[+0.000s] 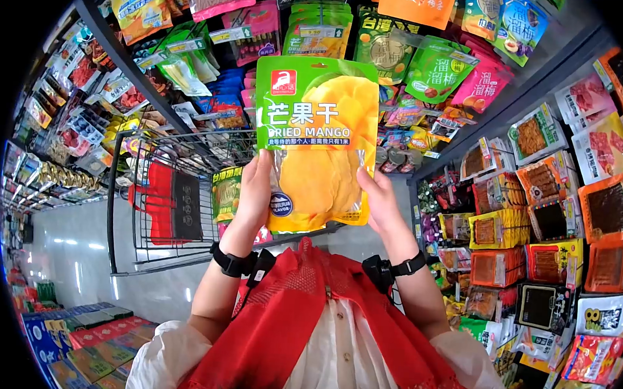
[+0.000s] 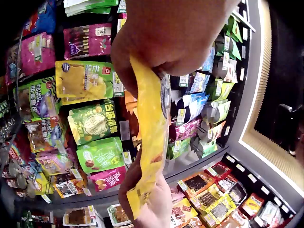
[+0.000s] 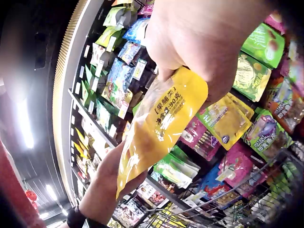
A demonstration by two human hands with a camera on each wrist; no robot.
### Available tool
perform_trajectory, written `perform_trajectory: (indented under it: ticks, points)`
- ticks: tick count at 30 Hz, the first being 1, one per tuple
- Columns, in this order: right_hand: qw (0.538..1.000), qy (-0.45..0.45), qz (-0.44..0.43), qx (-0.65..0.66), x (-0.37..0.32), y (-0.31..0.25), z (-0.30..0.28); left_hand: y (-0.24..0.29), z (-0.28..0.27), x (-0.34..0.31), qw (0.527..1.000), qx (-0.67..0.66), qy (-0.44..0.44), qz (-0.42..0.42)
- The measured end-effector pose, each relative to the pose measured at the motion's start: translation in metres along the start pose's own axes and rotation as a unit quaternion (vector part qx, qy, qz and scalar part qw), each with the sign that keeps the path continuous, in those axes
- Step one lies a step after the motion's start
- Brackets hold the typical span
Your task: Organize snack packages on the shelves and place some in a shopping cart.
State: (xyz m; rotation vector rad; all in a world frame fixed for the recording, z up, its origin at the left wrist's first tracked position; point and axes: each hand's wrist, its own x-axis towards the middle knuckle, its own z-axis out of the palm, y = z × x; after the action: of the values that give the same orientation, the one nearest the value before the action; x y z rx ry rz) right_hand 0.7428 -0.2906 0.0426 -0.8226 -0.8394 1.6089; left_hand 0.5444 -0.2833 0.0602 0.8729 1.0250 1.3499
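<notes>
A green and yellow bag of dried mango (image 1: 317, 145) is held upright in front of the chest, its printed front and clear window facing the head camera. My left hand (image 1: 255, 190) grips its left edge, thumb in front and the other fingers behind it. On the opposite edge my right hand (image 1: 382, 198) pinches the bag in the same way. From the left wrist the bag (image 2: 151, 128) appears edge-on between both hands. The right wrist view shows its yellow bottom (image 3: 161, 118) with printed weight text.
A black wire shopping cart (image 1: 182, 237) with a red and black bag (image 1: 166, 204) inside stands at the left. Ahead hang several rows of snack bags (image 1: 386, 47). Packaged snacks fill the right-hand shelf (image 1: 528, 234), and stacked boxes (image 1: 99, 352) sit at lower left.
</notes>
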Motion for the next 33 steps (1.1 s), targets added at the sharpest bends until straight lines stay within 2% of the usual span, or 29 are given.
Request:
perform_trajectory:
  ticks: [3, 4, 6, 8, 10, 12, 14, 16, 18, 21, 24, 25, 26, 27, 28, 29, 30, 32, 33]
  points:
    - [0.998, 0.047, -0.031, -0.032, 0.005, 0.012, -0.007, -0.006, -0.008, 0.011, 0.998, 0.000, -0.051, -0.049]
    - [0.998, 0.046, -0.037, -0.033, 0.007, 0.014, -0.006, -0.005, -0.011, 0.014, 0.994, 0.028, -0.078, -0.073]
    - [0.989, 0.115, -0.077, -0.044, 0.011, 0.017, -0.003, -0.001, -0.011, 0.013, 0.976, 0.135, -0.149, -0.077]
    - [0.987, 0.118, -0.095, -0.060, 0.023, 0.021, -0.008, 0.002, -0.011, 0.021, 0.968, 0.174, -0.155, -0.091]
    - [0.994, 0.073, -0.061, -0.052, 0.030, 0.017, -0.002, -0.009, -0.021, 0.034, 0.969, 0.185, -0.152, -0.065]
    - [0.993, 0.085, -0.060, -0.055, 0.040, 0.016, 0.012, -0.023, -0.031, 0.047, 0.964, 0.214, -0.154, -0.019]
    - [0.988, 0.090, -0.051, -0.114, 0.051, 0.021, 0.019, -0.031, -0.043, 0.058, 0.956, 0.253, -0.150, -0.005]
    - [0.986, 0.103, -0.060, -0.114, 0.066, 0.036, 0.018, -0.032, -0.049, 0.070, 0.926, 0.354, -0.129, 0.028]
    - [0.969, 0.113, -0.105, -0.192, 0.079, 0.051, 0.015, -0.037, -0.056, 0.080, 0.921, 0.368, -0.120, 0.041]
    - [0.955, 0.128, -0.134, -0.232, 0.090, 0.065, 0.016, -0.042, -0.062, 0.093, 0.912, 0.393, -0.104, 0.063]
    - [0.949, 0.138, -0.114, -0.260, 0.099, 0.063, 0.015, -0.042, -0.060, 0.102, 0.911, 0.395, -0.097, 0.067]
    - [0.950, 0.139, -0.112, -0.257, 0.103, 0.063, 0.011, -0.041, -0.058, 0.102, 0.905, 0.406, -0.098, 0.083]
    - [0.965, 0.152, -0.105, -0.184, 0.107, 0.063, 0.005, -0.038, -0.055, 0.102, 0.904, 0.408, -0.099, 0.081]
    - [0.976, 0.159, -0.100, -0.110, 0.113, 0.059, -0.001, -0.030, -0.048, 0.102, 0.893, 0.427, -0.125, 0.062]
    - [0.977, 0.156, -0.100, -0.109, 0.118, 0.054, -0.007, -0.026, -0.042, 0.104, 0.881, 0.445, -0.152, 0.043]
    - [0.979, 0.162, -0.105, -0.062, 0.123, 0.047, -0.015, -0.034, -0.046, 0.111, 0.853, 0.474, -0.205, 0.070]
    - [0.980, 0.164, -0.108, -0.015, 0.129, 0.040, -0.021, -0.032, -0.042, 0.118, 0.853, 0.477, -0.199, 0.071]
    - [0.978, 0.172, -0.118, -0.013, 0.137, 0.025, -0.033, -0.024, -0.026, 0.136, 0.777, 0.594, -0.173, 0.114]
    - [0.973, 0.189, -0.124, -0.056, 0.141, 0.021, -0.047, -0.019, -0.014, 0.149, 0.800, 0.553, -0.122, 0.198]
